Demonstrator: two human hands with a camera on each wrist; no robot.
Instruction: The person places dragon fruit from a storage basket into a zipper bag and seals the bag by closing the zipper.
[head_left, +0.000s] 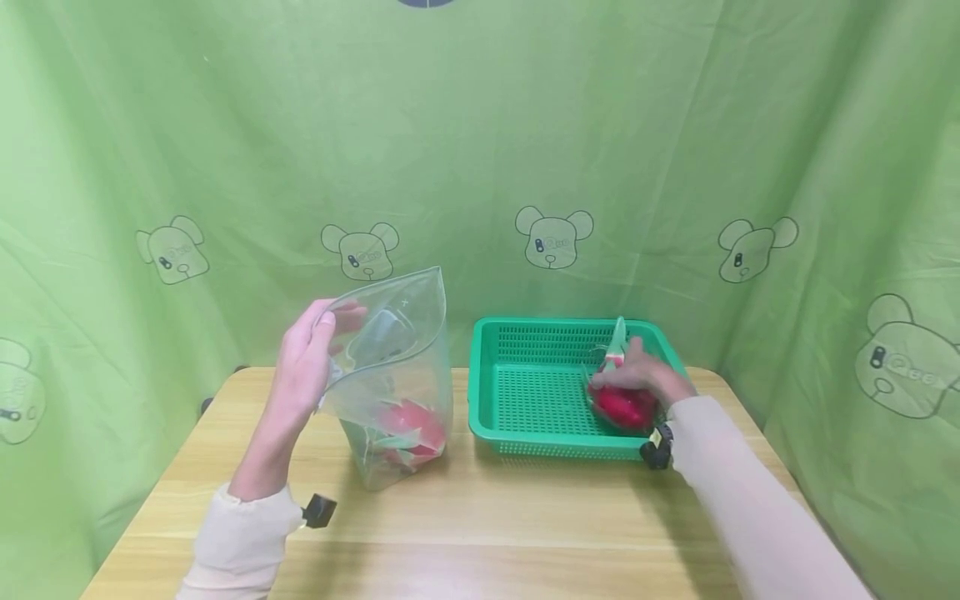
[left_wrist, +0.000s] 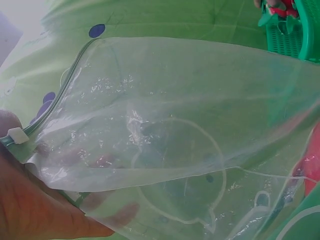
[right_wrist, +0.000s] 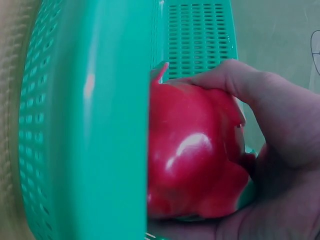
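My left hand [head_left: 303,354] grips the rim of a clear zip bag [head_left: 352,400] and holds its mouth spread. In the left wrist view, a white zip slider [left_wrist: 18,135] sits beside the thumb. Low in the bag lies a red dragon fruit [head_left: 420,423] with green-tipped scales. My right hand [head_left: 636,371] reaches into the right side of a green plastic basket [head_left: 480,417]. Its thumb and fingers curl round a second dragon fruit [right_wrist: 192,150], whose pale green tips point upward in the head view. The basket's rim hides part of this fruit in the right wrist view.
The bag and basket stand side by side on a light wooden table [head_left: 480,533], the bag to the left. Behind them hangs a green curtain [head_left: 465,150] printed with bear heads. Small black devices [head_left: 319,511] are worn at both wrists.
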